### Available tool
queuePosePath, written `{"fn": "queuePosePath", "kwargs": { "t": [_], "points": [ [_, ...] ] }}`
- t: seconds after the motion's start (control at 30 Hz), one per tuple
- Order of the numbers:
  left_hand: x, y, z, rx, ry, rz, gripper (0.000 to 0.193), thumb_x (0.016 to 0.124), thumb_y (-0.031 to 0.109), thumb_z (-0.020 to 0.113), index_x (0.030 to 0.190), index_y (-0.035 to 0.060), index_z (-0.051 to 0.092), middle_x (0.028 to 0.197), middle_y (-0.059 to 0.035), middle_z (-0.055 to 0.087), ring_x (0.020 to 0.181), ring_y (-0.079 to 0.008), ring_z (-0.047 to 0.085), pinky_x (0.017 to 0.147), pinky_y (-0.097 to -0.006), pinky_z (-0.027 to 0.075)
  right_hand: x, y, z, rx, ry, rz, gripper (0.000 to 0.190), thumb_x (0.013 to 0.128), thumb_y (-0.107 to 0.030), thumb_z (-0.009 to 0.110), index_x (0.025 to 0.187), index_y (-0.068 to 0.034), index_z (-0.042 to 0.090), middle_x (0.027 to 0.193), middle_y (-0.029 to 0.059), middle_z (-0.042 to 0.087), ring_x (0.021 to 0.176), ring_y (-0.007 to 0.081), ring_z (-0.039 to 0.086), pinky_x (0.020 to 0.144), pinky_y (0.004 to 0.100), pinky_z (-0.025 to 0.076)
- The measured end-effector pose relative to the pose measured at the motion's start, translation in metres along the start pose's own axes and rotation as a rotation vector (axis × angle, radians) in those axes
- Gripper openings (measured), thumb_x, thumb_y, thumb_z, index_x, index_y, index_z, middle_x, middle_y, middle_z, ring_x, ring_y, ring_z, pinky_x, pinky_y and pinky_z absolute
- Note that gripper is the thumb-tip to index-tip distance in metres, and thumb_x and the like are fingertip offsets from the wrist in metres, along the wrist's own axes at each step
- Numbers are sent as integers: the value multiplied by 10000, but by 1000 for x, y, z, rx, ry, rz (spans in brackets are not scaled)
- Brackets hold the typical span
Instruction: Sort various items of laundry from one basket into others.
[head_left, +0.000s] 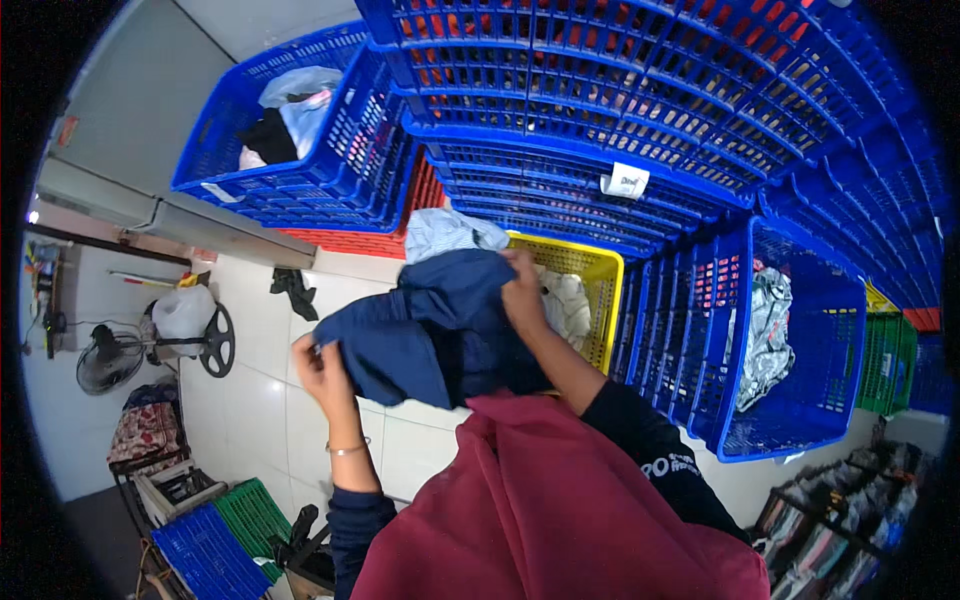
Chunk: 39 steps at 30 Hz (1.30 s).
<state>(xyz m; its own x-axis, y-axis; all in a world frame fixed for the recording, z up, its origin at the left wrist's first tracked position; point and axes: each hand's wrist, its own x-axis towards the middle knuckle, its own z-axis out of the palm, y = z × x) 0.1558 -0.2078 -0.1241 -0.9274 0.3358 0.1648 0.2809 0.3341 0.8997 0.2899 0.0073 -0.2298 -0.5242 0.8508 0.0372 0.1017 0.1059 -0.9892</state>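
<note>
A dark blue cloth garment (397, 337) is spread between my two hands, above the tiled floor. My left hand (324, 371) grips its left edge with bent fingers, and a thin bracelet is on that wrist. The upper right part of the garment is held by my right hand (523, 289), beside the yellow plastic basket (615, 300). In that basket lies off-white cloth (568, 304). A light striped cloth (450, 231) sits just beyond the garment, at the basket's left corner. The garment's lower part is partly hidden by the maroon cloth I wear (540, 495).
Stacked blue plastic crates (600, 112) rise ahead. Another blue crate (795, 435) at right holds silvery plastic packaging. At left, a blue crate (217, 112) contains clothes. A black cloth (294, 292) lies on the floor, near a fan (111, 360). Crates (210, 555) stand at lower left.
</note>
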Motion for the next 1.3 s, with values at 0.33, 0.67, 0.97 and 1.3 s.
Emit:
{"fn": "queuePosePath", "kwargs": {
  "t": [0.33,0.67,0.97,1.3],
  "points": [
    [-93,-200,67,763,-837,-16,704,751,212,632,1342,154,254,1398,-199,147,1261,-427,172,956,-589,224,-99,230,-20,-381,-686,321,313,783,-112,521,1092,-93,566,1112,165,524,1040,292,498,867,345,398],
    [-72,-338,176,1172,-1044,182,795,729,482,580,1372,273,161,1429,-155,46,1284,-400,146,993,-595,87,-30,434,-89,-756,-288,807,453,773,-294,523,1158,-57,493,1105,182,543,1026,287,526,868,343,408],
    [-88,-444,208,1241,-1346,16,583,800,518,421,1311,250,340,1423,-133,135,1292,-410,84,987,-617,19,-26,505,-65,-589,-168,938,672,774,-181,540,1330,-1,207,1248,256,394,1166,321,400,940,330,343],
    [-50,-242,144,278,-881,-156,452,788,237,597,1211,141,470,1168,-131,519,1093,-289,477,923,-435,347,-15,130,-133,208,175,799,418,819,-333,570,1016,35,573,921,100,616,801,164,586,723,271,451]
  ]
}}
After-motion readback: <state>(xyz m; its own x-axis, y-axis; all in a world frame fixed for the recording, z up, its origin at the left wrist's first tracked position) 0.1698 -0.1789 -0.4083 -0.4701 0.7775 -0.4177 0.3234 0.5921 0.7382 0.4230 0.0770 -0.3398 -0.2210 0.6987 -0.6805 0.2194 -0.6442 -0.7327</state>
